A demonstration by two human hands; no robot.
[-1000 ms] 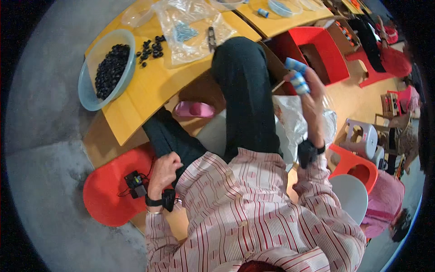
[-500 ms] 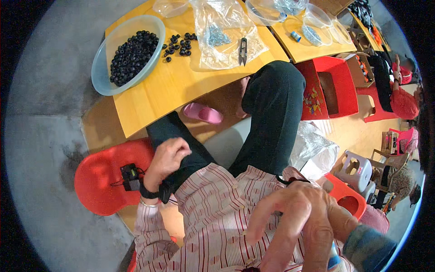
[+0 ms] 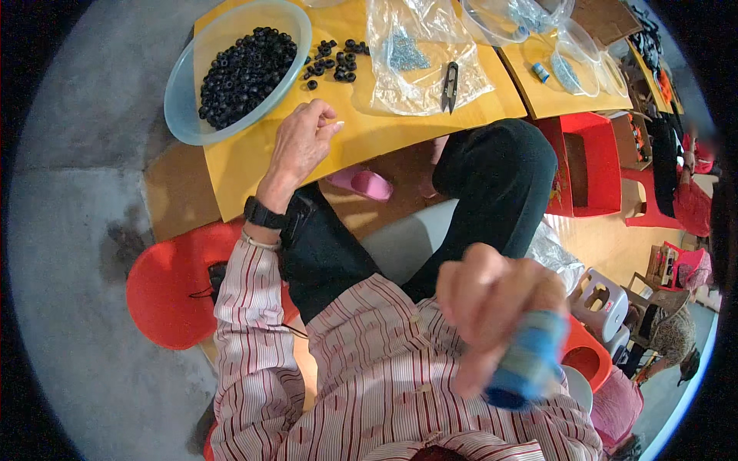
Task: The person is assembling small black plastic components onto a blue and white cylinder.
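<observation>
My left hand (image 3: 300,142) is over the near edge of the yellow table (image 3: 261,165), its fingers curled and the thumb close to the fingertips. Anything held there is hidden. Just beyond it lie loose black beads (image 3: 338,65), small rounded pieces with holes. A large translucent bowl (image 3: 181,96) to the left holds many more black beads (image 3: 246,77). My right hand (image 3: 492,300) is raised close to the camera, bent and smeared by motion. On or against its fingers is a blue and pale-green tube-like piece (image 3: 530,357); whether it is worn or held is unclear.
Black thread snips (image 3: 450,86) lie on a clear plastic bag (image 3: 384,88) with small silvery pieces. Clear tubs (image 3: 492,31) and a small blue cylinder (image 3: 540,72) are at the back right. A red stool (image 3: 169,292) stands left, a red bin (image 3: 588,165) right. Other people sit far right.
My left hand has moved from above my lap forward to the table, towards the loose beads. My right hand has shifted and turned. The table appears shifted rightward in view.
</observation>
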